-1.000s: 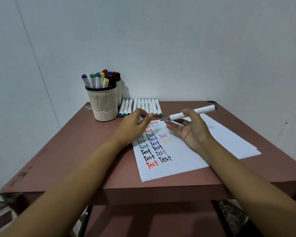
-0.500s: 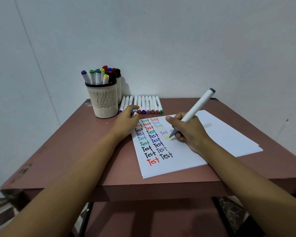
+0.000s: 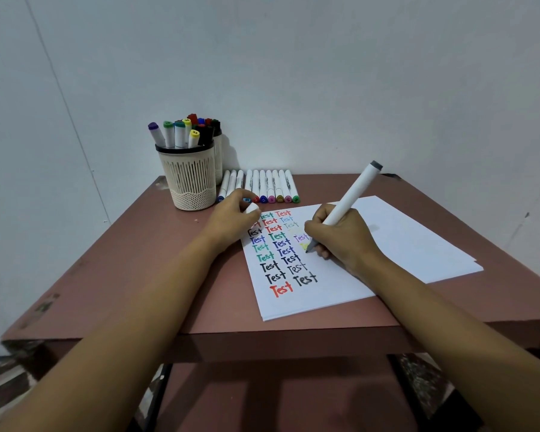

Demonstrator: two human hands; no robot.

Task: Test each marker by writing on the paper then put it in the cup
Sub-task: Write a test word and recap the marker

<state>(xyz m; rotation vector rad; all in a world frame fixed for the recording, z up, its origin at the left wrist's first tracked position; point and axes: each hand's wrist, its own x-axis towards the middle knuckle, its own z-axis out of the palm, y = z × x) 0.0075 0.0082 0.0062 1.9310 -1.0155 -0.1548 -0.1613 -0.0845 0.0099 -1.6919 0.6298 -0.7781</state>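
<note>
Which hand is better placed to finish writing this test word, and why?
Right. The right hand grips the marker, tip down on the paper. The left hand sits at the paper's far-left corner near the cup, pinching a white cap.

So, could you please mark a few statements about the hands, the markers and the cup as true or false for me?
1. The right hand grips a white marker with its tip on the paper. True.
2. The left hand lies flat and empty. False: it holds a white cap at the paper's far left corner.
3. The cup stands on the paper. False: it stands on the bare table, to the left of the paper and further back.
4. A row of markers lies on the table beside the cup. True.
</note>
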